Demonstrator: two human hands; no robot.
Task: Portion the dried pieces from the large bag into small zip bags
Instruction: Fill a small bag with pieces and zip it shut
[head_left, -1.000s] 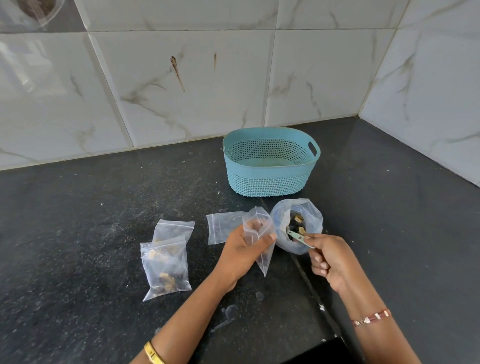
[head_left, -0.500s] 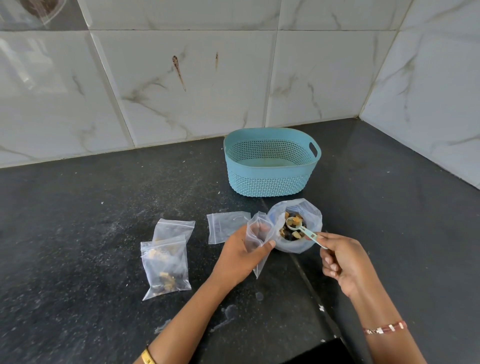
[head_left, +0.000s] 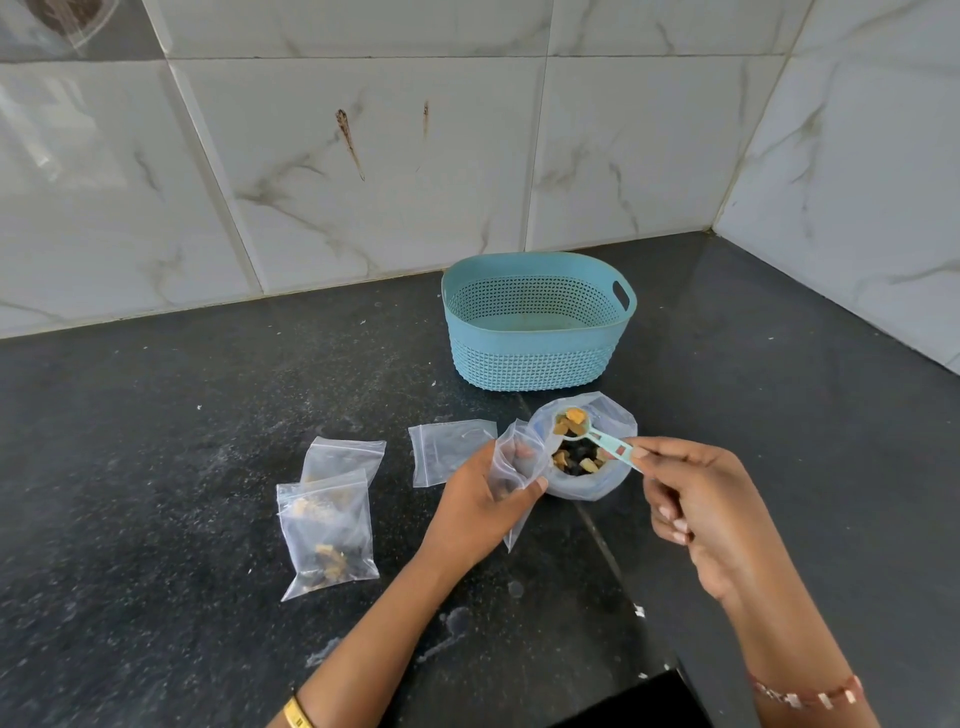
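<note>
Pinched between the thumb and forefinger of the right hand (head_left: 711, 514) is the handle of a small teal measuring spoon (head_left: 597, 436), its bowl heaped with yellow dried pieces (head_left: 570, 421) and held just over the open mouth of the large bag (head_left: 597, 480). That bag stands on the black countertop (head_left: 156, 415) with its top rolled down, and more yellow and dark pieces show inside it. The left hand (head_left: 480, 512) grips a small clear zip bag (head_left: 511, 467), thumb on one side and fingers inside the mouth, holding it touching the large bag's left side. Another small zip bag (head_left: 447, 449) lies flat just beyond the left hand. Further left, a filled small bag (head_left: 327, 530) overlaps a second bag (head_left: 345, 454) behind it. A teal perforated basket (head_left: 535, 322) sits behind the large bag, near the marble-tiled wall (head_left: 363, 156). Each wrist wears a bracelet.
</note>
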